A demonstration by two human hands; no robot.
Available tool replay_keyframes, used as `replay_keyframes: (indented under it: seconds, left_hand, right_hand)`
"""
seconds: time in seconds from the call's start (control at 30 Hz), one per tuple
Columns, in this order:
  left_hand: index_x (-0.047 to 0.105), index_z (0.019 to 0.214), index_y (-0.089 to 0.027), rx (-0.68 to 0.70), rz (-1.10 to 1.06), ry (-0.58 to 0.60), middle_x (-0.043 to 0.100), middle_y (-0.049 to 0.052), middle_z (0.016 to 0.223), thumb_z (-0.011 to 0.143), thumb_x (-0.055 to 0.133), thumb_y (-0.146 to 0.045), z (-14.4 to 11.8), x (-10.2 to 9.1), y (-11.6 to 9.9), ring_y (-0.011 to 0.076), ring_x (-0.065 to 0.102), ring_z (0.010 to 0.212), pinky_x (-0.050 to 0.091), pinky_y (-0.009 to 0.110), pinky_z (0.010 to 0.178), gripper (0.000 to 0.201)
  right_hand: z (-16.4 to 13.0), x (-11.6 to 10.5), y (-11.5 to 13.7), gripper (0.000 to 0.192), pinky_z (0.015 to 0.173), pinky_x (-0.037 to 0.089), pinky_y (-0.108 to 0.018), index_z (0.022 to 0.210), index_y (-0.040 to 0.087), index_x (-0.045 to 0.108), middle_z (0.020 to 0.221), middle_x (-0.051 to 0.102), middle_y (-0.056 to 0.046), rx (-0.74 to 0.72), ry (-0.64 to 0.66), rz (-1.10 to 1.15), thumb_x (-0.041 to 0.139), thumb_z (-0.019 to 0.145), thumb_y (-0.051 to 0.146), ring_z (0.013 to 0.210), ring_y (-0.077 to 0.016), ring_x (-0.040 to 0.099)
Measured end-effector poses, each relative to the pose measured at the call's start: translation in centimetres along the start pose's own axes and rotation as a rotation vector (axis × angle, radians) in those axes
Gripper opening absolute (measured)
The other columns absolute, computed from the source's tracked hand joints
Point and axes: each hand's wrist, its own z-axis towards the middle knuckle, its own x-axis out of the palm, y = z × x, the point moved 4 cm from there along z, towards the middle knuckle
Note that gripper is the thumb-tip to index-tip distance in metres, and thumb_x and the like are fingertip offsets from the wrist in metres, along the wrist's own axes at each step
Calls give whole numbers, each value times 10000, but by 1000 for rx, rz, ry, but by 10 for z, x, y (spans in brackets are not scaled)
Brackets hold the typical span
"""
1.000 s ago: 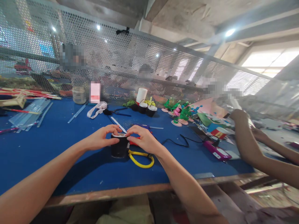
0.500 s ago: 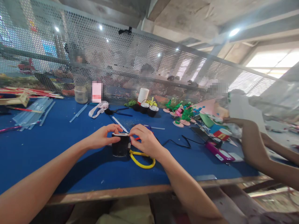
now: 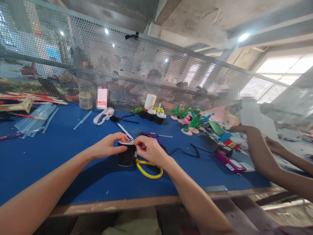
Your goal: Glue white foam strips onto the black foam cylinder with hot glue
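A small black cup [image 3: 125, 157] with a white rim stands upright on the blue table, between my hands. My left hand [image 3: 112, 144] grips its left side, thumb on the near wall and fingers at the rim. At the right end of the rim, the fingertips of my right hand [image 3: 149, 148] are pinched together; whatever they hold there is too small to make out. Just right of the cup lie scissors with yellow handles [image 3: 153, 176]. A white strip [image 3: 124, 130] extends behind the cup, and a blue glue gun [image 3: 152, 134] lies partly hidden behind my right hand.
Clear glue sticks [image 3: 34, 120] lie at left, near a glass jar [image 3: 85, 100]. Small black buckets [image 3: 160, 118] and green figures [image 3: 195, 122] stand at the back. A purple power strip [image 3: 230, 162] lies at right, beside a co-worker's arm [image 3: 260, 153]. Perforated metal fencing borders the back.
My right hand has shifted slightly left and down along the cup's rim, its fingers drawn closer together. My left hand stays on the cup. The co-worker's hand at right has moved a little.
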Motion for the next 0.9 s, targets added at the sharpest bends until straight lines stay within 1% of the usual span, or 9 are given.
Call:
replay_keyframes:
  seconds: [0.13,0.3,0.43,0.5,0.57,0.7,0.73,0.8,0.9]
  left_hand:
    - [506,751,-159,-12,-32,6,594,74,975,749,500,-326,0,3,-4,213,491,1033,353,353,905,168]
    - [466,671,-165,-6,-63,-9,588,65,938,776,455,-328,0,6,-5,208,501,1010,359,357,895,194]
    - [486,675,-164,-6,-93,-4,594,58,933,759,481,-308,0,4,-5,209,496,1022,349,363,908,167]
    - [496,663,-167,-7,-95,-17,601,54,912,753,494,-302,0,3,-6,215,479,1057,335,366,924,162]
    - [508,657,-170,0,-101,-31,606,53,904,750,502,-304,-1,2,-6,218,459,1094,319,366,944,164]
    - [535,670,-171,-5,-139,-35,609,58,933,740,522,-335,-1,2,-4,225,445,1127,305,369,960,179]
    - [536,666,-172,-17,-152,-32,612,58,937,736,530,-346,-1,2,-4,228,443,1131,307,370,959,187]
    - [534,659,-173,-37,-181,-20,617,58,942,730,542,-360,-1,4,-3,229,438,1138,306,372,960,201]
    - [519,652,-166,-32,-250,37,615,66,980,738,547,-360,-3,9,-6,221,471,1099,317,370,951,214]
  right_hand:
    - [0,0,3,125,630,444,-241,685,177,491,731,606,-46,-31,-1,-13,425,675,72,680,-135,560]
    - [0,-1,9,124,629,445,-246,676,186,470,727,595,-46,-86,-6,-1,420,676,73,680,-135,553]
    - [1,-5,10,120,616,453,-241,674,181,474,871,590,-82,-120,-61,22,446,650,67,690,-125,546]
    - [1,-7,6,113,605,456,-242,669,180,483,937,577,-90,-98,-90,9,455,654,72,663,-114,536]
    - [2,-10,0,109,594,454,-243,668,178,498,943,576,-89,-64,-135,-17,458,663,77,628,-107,526]
    - [6,-15,-15,117,596,442,-249,685,177,547,783,577,-58,53,-247,-110,466,678,93,619,-124,525]
    - [7,-15,-18,120,602,440,-252,692,181,557,730,573,-42,92,-255,-123,471,681,100,621,-130,530]
    - [13,-15,-22,118,613,440,-258,717,190,568,661,578,-13,161,-228,-105,478,694,118,610,-134,544]
    - [27,-12,-19,118,643,451,-259,771,190,563,659,617,6,204,-179,44,470,724,135,642,-133,588]
